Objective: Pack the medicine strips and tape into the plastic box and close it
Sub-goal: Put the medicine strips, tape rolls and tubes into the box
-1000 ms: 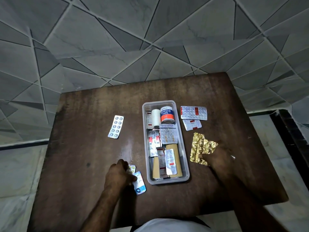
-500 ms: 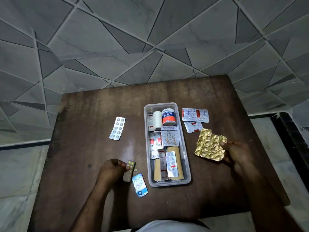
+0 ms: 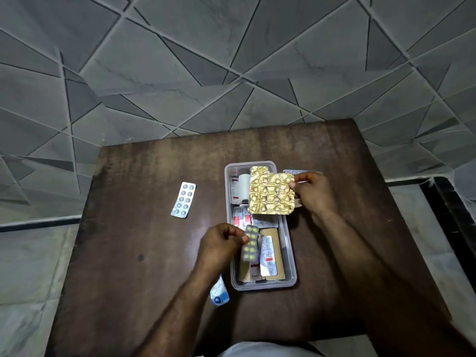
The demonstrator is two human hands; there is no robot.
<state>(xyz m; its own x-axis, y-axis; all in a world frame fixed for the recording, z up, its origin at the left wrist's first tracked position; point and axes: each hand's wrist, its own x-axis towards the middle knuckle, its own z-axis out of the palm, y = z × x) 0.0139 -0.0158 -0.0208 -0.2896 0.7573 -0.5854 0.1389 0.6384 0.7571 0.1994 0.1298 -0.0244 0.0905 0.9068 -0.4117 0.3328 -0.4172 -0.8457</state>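
A clear plastic box (image 3: 290,253) stands lidless in the middle of the brown table (image 3: 144,253), holding several medicine strips and a white tape roll (image 3: 243,185). My right hand (image 3: 313,193) pinches a crumpled gold foil strip (image 3: 271,194) by its right edge, held above the far half of the box and hiding the tape there. My left hand (image 3: 221,244) grips a small strip of yellow pills (image 3: 250,244) over the box's left rim. A silver blister strip (image 3: 183,199) lies on the table to the left. A blue and white strip (image 3: 219,295) lies near the box's front left corner.
A white and red strip (image 3: 296,172) peeks out behind my right hand, right of the box. No lid is in view. Grey tiled floor surrounds the table; a dark step edge (image 3: 448,210) runs on the right.
Both hands lifted their strips off the table and moved inward over the box: the gold foil went up and left, the yellow pill strip went right.
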